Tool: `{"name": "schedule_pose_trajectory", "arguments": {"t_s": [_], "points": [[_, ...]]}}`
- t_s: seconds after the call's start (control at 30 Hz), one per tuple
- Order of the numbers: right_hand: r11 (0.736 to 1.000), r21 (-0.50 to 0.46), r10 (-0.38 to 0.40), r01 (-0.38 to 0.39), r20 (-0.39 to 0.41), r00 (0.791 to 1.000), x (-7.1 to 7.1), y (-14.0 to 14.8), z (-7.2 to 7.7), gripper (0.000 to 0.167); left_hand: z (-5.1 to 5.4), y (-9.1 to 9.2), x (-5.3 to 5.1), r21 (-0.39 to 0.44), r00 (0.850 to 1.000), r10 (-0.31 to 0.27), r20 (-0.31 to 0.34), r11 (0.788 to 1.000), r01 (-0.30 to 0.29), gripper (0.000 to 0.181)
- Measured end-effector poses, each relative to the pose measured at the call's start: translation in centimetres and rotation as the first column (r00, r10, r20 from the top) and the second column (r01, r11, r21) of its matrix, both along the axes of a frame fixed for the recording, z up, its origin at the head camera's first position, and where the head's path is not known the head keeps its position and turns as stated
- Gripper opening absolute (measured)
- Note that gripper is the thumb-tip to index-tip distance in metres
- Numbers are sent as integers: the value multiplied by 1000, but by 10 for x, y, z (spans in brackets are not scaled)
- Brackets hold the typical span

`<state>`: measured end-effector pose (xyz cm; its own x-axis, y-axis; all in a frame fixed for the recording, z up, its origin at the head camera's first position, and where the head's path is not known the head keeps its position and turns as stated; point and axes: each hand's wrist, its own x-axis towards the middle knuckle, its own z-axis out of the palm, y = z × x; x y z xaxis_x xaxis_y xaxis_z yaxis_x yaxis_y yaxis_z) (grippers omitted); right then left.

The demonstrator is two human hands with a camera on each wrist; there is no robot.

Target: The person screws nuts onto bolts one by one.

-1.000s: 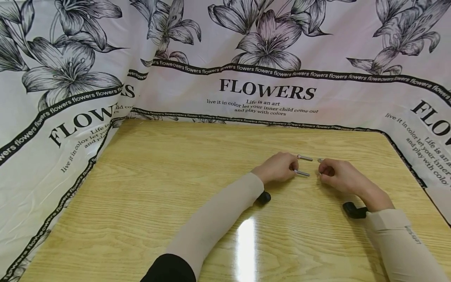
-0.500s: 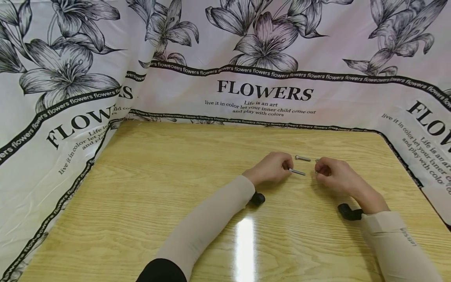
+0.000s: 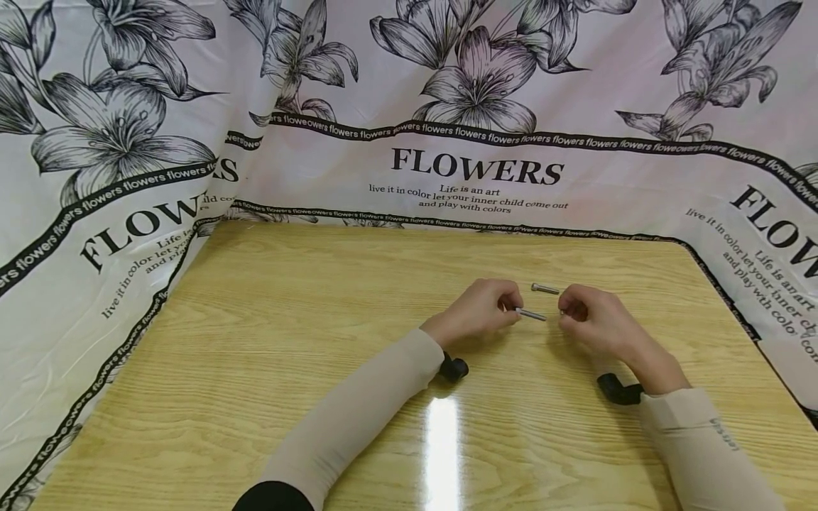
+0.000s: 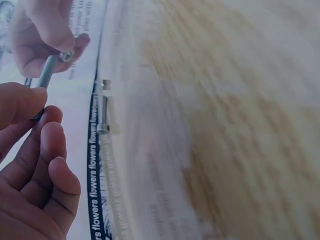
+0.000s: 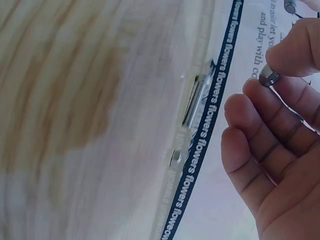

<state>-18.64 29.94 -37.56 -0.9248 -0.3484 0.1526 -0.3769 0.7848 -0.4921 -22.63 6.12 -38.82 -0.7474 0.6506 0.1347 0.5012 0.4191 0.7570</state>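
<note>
My left hand (image 3: 481, 306) pinches one end of a silver bolt (image 3: 531, 314), whose shank points right toward the other hand. In the left wrist view the bolt (image 4: 46, 75) stands out between thumb and fingertips. A small silver nut (image 5: 269, 76) is pinched by my right hand (image 3: 599, 321), a short gap away from the bolt's tip. Behind both hands a second bolt (image 3: 545, 289) lies on the table, and in the right wrist view another nut (image 5: 175, 158) lies near that bolt (image 5: 195, 102).
The wood-grain table (image 3: 255, 341) spreads around the hands. A white cloth (image 3: 307, 167) with printed flowers hangs along its back and sides. Black wrist-worn devices, one at the left wrist (image 3: 455, 369) and one at the right (image 3: 618, 389), sit just above the tabletop.
Both hands have shifted left in the head view, the right one more, so the gap between bolt and nut is narrower. The right hand now covers the loose nut that showed beside it.
</note>
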Motion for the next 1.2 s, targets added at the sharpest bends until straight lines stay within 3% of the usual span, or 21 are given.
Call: {"name": "schedule_pose_trajectory", "arguments": {"t_s": [0.33, 0.93, 1.2], "points": [[999, -27, 15, -17, -50, 999, 1, -11, -3, 13, -1, -18, 8, 63, 998, 60, -14, 996, -59, 6], [995, -48, 82, -91, -170, 982, 4, -28, -4, 16, -3, -45, 17, 144, 995, 94, 19, 985, -96, 4], [991, -64, 104, -117, -184, 977, 2, -39, -3, 15, -4, -57, 20, 186, 989, 130, 76, 972, -142, 5]]}}
